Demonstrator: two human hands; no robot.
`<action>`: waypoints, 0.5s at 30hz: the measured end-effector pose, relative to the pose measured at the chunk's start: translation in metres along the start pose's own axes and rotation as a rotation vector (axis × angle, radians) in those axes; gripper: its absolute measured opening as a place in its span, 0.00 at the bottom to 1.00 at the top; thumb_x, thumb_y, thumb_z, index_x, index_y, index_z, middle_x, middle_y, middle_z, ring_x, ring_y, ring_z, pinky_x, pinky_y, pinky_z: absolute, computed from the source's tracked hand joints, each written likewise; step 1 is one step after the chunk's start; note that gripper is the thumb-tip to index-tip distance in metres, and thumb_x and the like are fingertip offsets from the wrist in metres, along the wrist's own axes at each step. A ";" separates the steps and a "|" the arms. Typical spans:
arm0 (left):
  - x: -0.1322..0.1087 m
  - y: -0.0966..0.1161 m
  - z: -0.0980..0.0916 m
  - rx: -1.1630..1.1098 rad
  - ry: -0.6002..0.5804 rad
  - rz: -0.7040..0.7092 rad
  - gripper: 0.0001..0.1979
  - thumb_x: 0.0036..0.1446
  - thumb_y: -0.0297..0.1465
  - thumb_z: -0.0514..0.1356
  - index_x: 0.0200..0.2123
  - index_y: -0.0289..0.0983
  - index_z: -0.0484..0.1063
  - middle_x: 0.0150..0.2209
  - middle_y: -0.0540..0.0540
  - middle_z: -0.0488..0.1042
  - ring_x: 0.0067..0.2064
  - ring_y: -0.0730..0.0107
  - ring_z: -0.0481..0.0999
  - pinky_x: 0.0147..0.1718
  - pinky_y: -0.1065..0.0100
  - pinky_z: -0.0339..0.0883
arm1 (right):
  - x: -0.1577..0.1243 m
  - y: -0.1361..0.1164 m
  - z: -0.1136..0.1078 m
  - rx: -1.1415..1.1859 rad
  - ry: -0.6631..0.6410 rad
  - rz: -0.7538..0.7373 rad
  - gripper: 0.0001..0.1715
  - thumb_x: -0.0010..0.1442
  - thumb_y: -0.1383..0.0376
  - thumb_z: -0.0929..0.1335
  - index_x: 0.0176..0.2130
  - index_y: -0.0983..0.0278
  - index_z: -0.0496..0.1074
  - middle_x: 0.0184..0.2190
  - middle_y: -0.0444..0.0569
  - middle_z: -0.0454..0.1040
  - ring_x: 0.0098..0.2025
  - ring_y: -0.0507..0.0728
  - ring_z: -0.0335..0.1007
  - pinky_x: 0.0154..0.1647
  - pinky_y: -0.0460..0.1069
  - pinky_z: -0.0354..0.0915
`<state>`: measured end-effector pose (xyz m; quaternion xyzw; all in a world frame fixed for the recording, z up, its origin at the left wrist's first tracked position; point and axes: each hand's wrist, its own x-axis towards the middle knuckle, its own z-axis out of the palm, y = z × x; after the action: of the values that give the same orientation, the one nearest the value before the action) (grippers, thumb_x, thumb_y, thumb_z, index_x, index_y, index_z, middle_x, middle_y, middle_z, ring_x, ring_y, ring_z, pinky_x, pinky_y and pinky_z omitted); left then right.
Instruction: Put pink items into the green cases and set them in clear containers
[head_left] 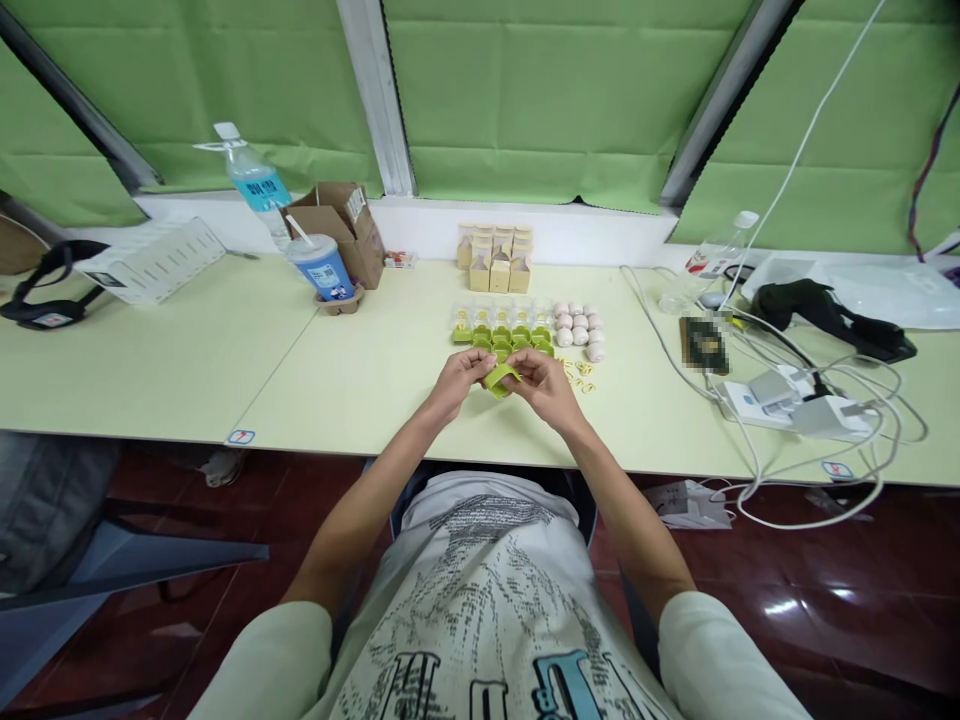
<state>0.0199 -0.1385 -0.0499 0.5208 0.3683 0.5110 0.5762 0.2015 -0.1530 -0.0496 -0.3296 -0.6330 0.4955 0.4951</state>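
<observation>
A small, bright green strip (pixel 501 380), bent in the middle like folded card, is pinched between the fingers of my left hand (pixel 460 380) and my right hand (pixel 547 384) above the table. Just beyond it stand several green open-topped pieces (pixel 501 335) in rows, partly hidden by my hands. Behind those are rows of clear plastic cups (pixel 500 311) with something yellow in them. Several pale pinkish-white round items (pixel 580 322) sit grouped on the right. Small yellow ring-like pieces (pixel 584 374) lie scattered near my right hand.
Small kraft boxes (pixel 500 268) stand at the wall. Leftward are a blue cup (pixel 326 272), a cardboard box (pixel 360 235), a water bottle (pixel 259 185) and a white basket (pixel 154 262). To the right lie a power strip (pixel 772 398) with tangled white cables, a black strap (pixel 829 318) and another bottle (pixel 712 262).
</observation>
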 end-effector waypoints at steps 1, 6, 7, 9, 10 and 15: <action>0.000 -0.001 0.000 0.003 -0.008 0.001 0.27 0.47 0.52 0.77 0.26 0.36 0.73 0.25 0.51 0.70 0.27 0.75 0.66 0.29 0.69 0.63 | 0.000 0.001 0.000 0.006 0.005 0.001 0.27 0.54 0.45 0.82 0.39 0.60 0.75 0.35 0.46 0.78 0.35 0.56 0.77 0.38 0.53 0.79; -0.003 -0.003 0.003 -0.017 -0.029 0.009 0.30 0.48 0.57 0.76 0.30 0.35 0.75 0.29 0.50 0.72 0.29 0.75 0.70 0.31 0.70 0.68 | 0.004 0.006 0.002 0.019 0.092 -0.003 0.27 0.53 0.46 0.82 0.37 0.60 0.73 0.33 0.46 0.78 0.33 0.56 0.77 0.33 0.53 0.78; -0.003 -0.003 0.002 -0.031 -0.042 -0.005 0.31 0.49 0.58 0.76 0.32 0.35 0.75 0.31 0.49 0.73 0.31 0.74 0.72 0.31 0.70 0.70 | 0.004 0.008 0.002 0.012 0.115 -0.006 0.27 0.53 0.46 0.81 0.37 0.60 0.73 0.33 0.46 0.78 0.33 0.56 0.77 0.32 0.52 0.78; -0.004 0.000 -0.002 -0.045 -0.078 -0.031 0.31 0.51 0.58 0.75 0.35 0.36 0.75 0.35 0.48 0.75 0.34 0.72 0.75 0.32 0.70 0.73 | 0.005 0.012 0.003 -0.011 0.159 -0.021 0.27 0.54 0.45 0.81 0.38 0.60 0.74 0.34 0.46 0.78 0.33 0.56 0.78 0.31 0.52 0.79; -0.005 0.001 -0.005 -0.039 -0.097 -0.037 0.31 0.51 0.57 0.75 0.37 0.36 0.75 0.36 0.47 0.75 0.36 0.71 0.76 0.33 0.70 0.75 | 0.005 0.013 0.003 -0.027 0.177 -0.029 0.26 0.55 0.45 0.80 0.38 0.60 0.74 0.35 0.47 0.78 0.34 0.56 0.78 0.31 0.52 0.79; -0.001 0.008 -0.025 0.060 -0.169 -0.042 0.29 0.48 0.51 0.79 0.40 0.36 0.74 0.41 0.47 0.76 0.40 0.68 0.81 0.38 0.66 0.81 | 0.005 0.019 0.004 -0.153 0.158 -0.041 0.25 0.57 0.45 0.79 0.43 0.60 0.76 0.48 0.52 0.78 0.38 0.56 0.79 0.34 0.54 0.83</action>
<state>-0.0060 -0.1349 -0.0466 0.5713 0.3445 0.4417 0.5999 0.1949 -0.1437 -0.0666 -0.3914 -0.6348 0.4079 0.5267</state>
